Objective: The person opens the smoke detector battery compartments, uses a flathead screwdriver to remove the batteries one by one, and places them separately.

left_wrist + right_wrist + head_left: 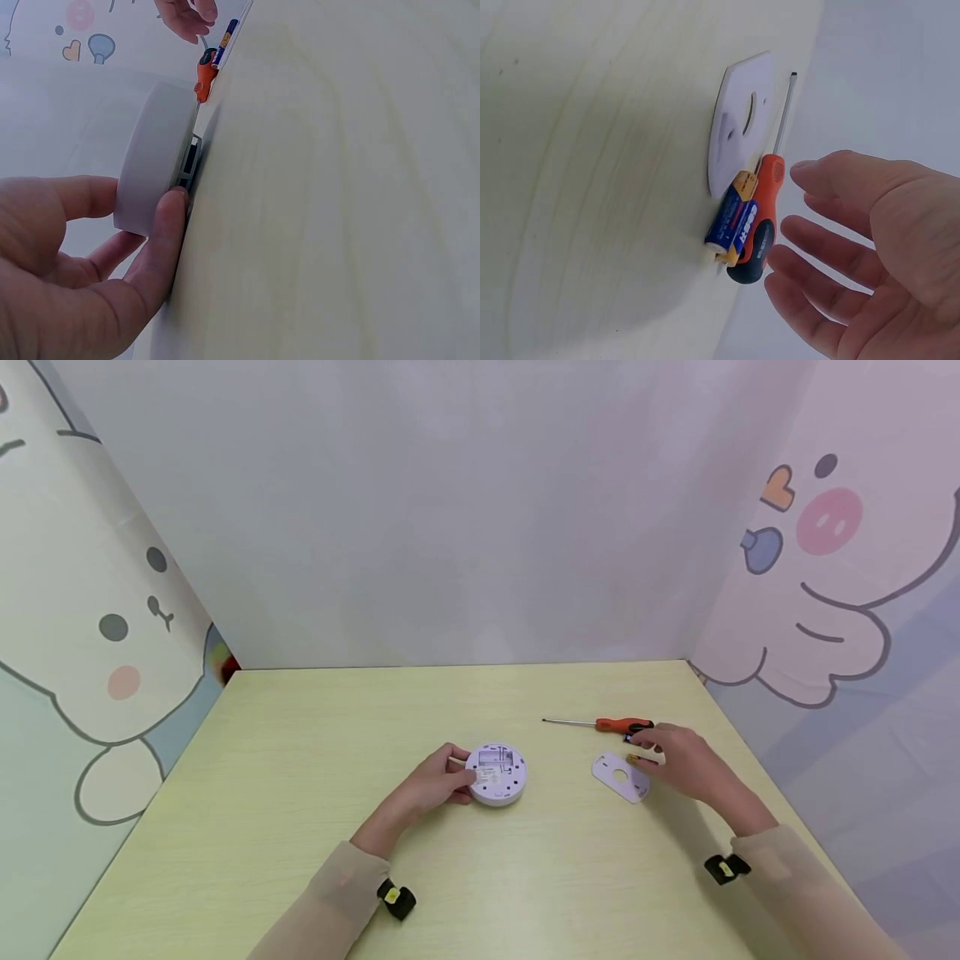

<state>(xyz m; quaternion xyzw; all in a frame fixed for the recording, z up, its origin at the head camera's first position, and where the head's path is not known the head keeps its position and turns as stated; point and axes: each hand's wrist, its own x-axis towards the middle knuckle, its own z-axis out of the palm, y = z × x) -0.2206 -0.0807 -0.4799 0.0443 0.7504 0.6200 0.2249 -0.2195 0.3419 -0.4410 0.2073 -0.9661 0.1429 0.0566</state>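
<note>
My left hand (433, 783) grips the left rim of a round white device (498, 792), shaped like a smoke detector, thumb on its upper face. An uncovered battery compartment (495, 758) shows in that face; whether it holds anything is too small to tell. In the left wrist view the device (154, 157) stands between thumb and fingers. My right hand (678, 762) hovers with loosely bent, parted fingers over blue-and-gold batteries (732, 217), apart from them in the right wrist view. One battery partly hides another.
A flat white plate (606, 770) with a round hole lies left of the right hand. Beyond it lies a screwdriver (618, 725) with an orange-and-black handle, its shaft pointing left. The pale wooden table (300, 735) meets a printed cloth backdrop (450, 527) behind and at both sides.
</note>
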